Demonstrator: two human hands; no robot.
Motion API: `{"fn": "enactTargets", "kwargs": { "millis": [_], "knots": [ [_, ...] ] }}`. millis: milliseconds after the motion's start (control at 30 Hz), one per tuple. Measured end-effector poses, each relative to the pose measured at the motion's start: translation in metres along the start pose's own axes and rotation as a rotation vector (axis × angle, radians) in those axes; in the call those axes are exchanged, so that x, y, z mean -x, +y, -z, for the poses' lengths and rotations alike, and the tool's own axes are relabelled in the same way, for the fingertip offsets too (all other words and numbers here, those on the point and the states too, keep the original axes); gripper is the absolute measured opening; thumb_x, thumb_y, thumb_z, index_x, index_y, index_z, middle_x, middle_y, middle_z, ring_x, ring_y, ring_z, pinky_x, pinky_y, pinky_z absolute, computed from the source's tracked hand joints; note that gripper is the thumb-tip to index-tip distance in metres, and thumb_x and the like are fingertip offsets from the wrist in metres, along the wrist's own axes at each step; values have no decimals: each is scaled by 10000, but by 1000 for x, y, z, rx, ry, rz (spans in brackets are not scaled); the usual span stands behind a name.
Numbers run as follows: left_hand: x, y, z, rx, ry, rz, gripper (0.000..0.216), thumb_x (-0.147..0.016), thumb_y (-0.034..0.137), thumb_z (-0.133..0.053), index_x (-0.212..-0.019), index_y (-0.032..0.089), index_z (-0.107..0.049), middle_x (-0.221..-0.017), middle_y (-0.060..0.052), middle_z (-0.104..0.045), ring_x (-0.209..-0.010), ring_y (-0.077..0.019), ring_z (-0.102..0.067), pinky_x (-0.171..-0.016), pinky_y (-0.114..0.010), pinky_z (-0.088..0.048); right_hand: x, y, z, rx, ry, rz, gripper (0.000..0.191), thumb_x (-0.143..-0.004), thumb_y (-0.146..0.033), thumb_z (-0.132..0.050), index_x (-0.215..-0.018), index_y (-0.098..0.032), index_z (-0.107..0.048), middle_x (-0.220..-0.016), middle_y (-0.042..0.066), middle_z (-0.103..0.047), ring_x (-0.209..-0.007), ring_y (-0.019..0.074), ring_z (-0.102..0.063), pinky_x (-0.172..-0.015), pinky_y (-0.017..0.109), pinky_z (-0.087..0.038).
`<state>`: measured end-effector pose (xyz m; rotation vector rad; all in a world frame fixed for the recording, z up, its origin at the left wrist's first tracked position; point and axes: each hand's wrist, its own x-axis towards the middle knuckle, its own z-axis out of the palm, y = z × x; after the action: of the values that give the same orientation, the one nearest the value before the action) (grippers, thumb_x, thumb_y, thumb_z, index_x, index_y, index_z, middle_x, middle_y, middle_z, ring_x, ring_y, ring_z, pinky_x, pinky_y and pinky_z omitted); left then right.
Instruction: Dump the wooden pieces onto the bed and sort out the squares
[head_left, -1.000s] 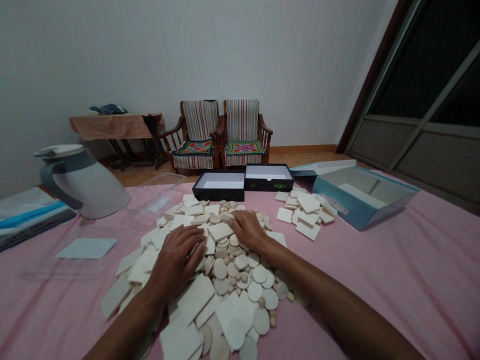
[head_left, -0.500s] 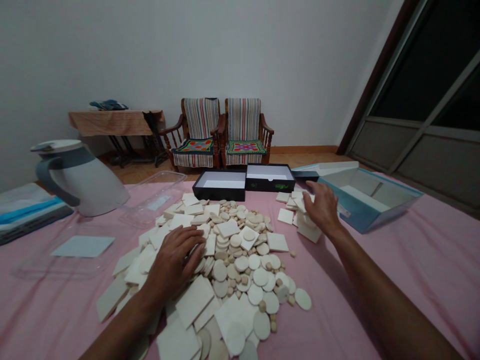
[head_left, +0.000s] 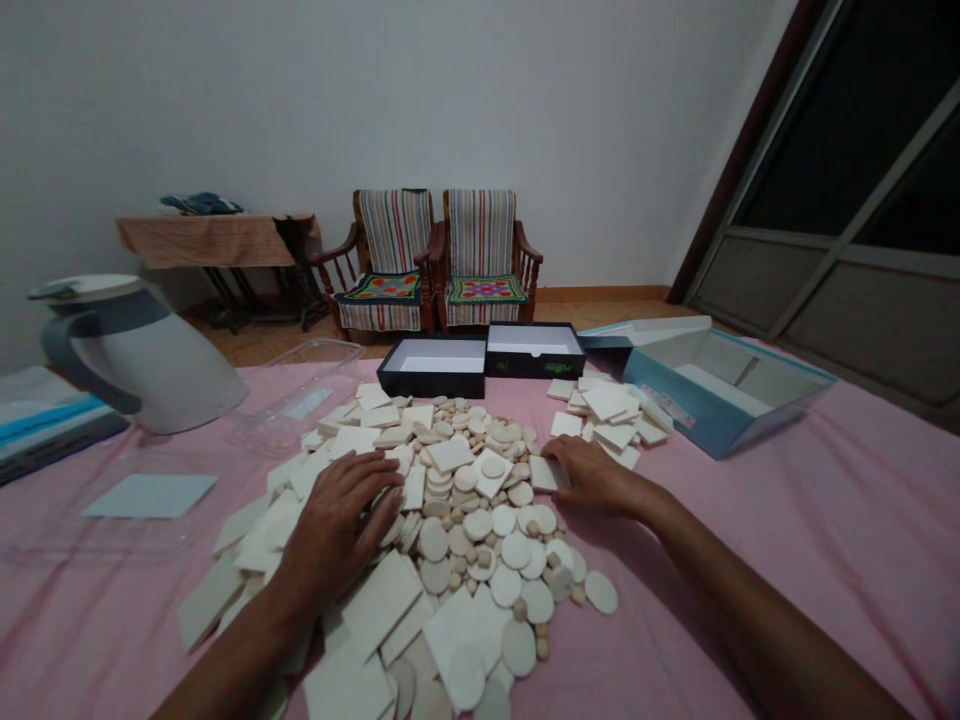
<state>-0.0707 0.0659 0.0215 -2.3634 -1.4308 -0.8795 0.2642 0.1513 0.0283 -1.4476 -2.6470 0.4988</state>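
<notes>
Boxes [head_left: 431, 384], black, white-lined, at far edge of surface [head_left: 862, 530]; blue box [head_left: 705, 425] near far right corner. Clear plastic trays [head_left: 334, 385] toward left edge, pale cards [head_left: 150, 496] in both. Pile [head_left: 450, 480] mid-surface: matte pale squares [head_left: 386, 605], discs [head_left: 517, 648], small blocks [head_left: 520, 609]. Left hand [head_left: 341, 515] on pile, thumb apart; right hand [head_left: 596, 475] touching tile [head_left: 544, 474], pile's right side, can't tell if clamped.

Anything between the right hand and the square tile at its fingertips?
Nothing visible. The right hand has its fingers over the tile's right edge. Loose discs lie on the tile's other side, out of the way.
</notes>
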Motion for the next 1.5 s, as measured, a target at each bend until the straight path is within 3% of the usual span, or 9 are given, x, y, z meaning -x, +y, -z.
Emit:
{"fn": "enactTargets", "kwargs": {
  "millis": [133,300,367,500,600,800,1133,1400,1500],
  "knots": [
    [1,1,0,4,-10,13,147,-889,255,-548,-994,207,-640,-1065,-68,-690,-1085,-238,-599,-1013,-477,-419,3,12,21,29,133,-63,347,-779,-267,-611,-1103,-147,-583,-1090,133,-604,-998,260,-543,-848,361,-401],
    [1,1,0,5,-8,18,143,-890,256,-549,-989,203,-637,-1072,-70,-688,-1088,-235,-595,-1016,-480,-415,0,34,37,238,551,-334,391,-831,-279,-562,-1188,-123,-542,-1156,196,-571,-1062,339,-513,-847,461,-394],
    [1,2,0,6,-13,22,143,-890,257,-546,-987,206,-639,-1071,-69,-690,-1084,-235,-597,-1017,-480,-415,-4,34,32,199,676,-284,390,-842,-273,-544,-1206,-133,-535,-1194,197,-562,-1095,344,-501,-863,480,-395],
    [1,2,1,8,-19,33,149,-890,266,-546,-986,207,-642,-1071,-72,-691,-1085,-238,-600,-1017,-477,-418,-12,2,6,-140,576,48,317,-828,-263,-558,-1134,-185,-575,-1082,115,-629,-996,249,-568,-878,416,-433],
    [1,2,1,11,-13,26,148,-886,264,-548,-983,210,-646,-1068,-66,-693,-1084,-236,-604,-1022,-473,-413,-12,-35,-12,-225,407,133,395,-797,-312,-606,-1165,-181,-551,-1081,106,-623,-981,238,-556,-871,407,-437],
    [2,0,0,6,-12,21,154,-881,279,-557,-990,220,-648,-1073,-60,-697,-1082,-240,-611,-1041,-484,-384,-11,-69,-25,-114,280,78,527,-776,-411,-623,-1214,-140,-512,-1133,145,-570,-1049,288,-478,-890,451,-396],
    [3,0,0,-4,-26,29,161,-885,280,-552,-1000,218,-646,-1088,-66,-697,-1095,-239,-608,-1045,-487,-376,-16,-76,11,351,394,260,443,-747,-78,-519,-1185,-147,-520,-1111,152,-587,-1001,293,-481,-844,419,-363],
    [3,-1,-1,-1,-27,30,157,-883,271,-549,-992,216,-648,-1086,-62,-696,-1087,-235,-610,-1044,-482,-377,-10,0,47,397,609,-254,472,-806,-293,-556,-1227,-88,-495,-1095,224,-593,-1011,358,-495,-826,461,-362],
    [4,0,-1,-2,-24,21,156,-884,267,-551,-1000,216,-642,-1090,-60,-695,-1089,-232,-610,-1046,-481,-373,-11,24,46,340,757,-332,476,-840,-301,-533,-1262,-87,-483,-1211,242,-557,-1080,369,-485,-857,485,-368]
  ]
}}
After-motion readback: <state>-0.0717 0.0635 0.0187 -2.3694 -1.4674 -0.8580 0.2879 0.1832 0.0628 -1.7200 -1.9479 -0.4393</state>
